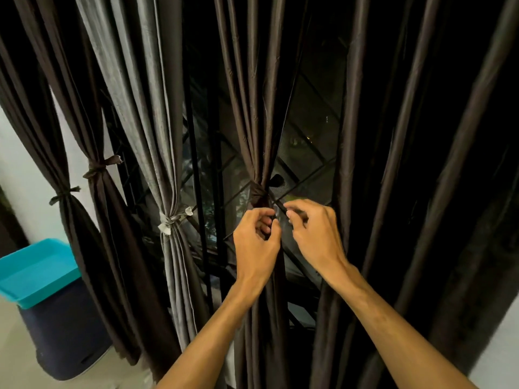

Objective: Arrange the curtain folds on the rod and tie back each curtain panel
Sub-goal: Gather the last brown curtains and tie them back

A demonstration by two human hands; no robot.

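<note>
A dark brown curtain panel (252,113) hangs in the middle, gathered by a brown tie band (259,193). My left hand (257,242) is just below that band, fingers curled around the gathered fabric. My right hand (314,234) is beside it on the right, thumb and fingers pinching a dark end of the tie. To the left, a grey panel (146,108) is bound with a pale tie (171,220). Two more brown panels at far left carry knotted ties (102,165) (64,193). The rod is out of view.
A dark window with a diamond grille (306,153) shows between the panels. Untied brown curtain folds (407,164) hang on the right. A navy bin with a turquoise lid (39,272) stands on the floor at lower left by a white wall.
</note>
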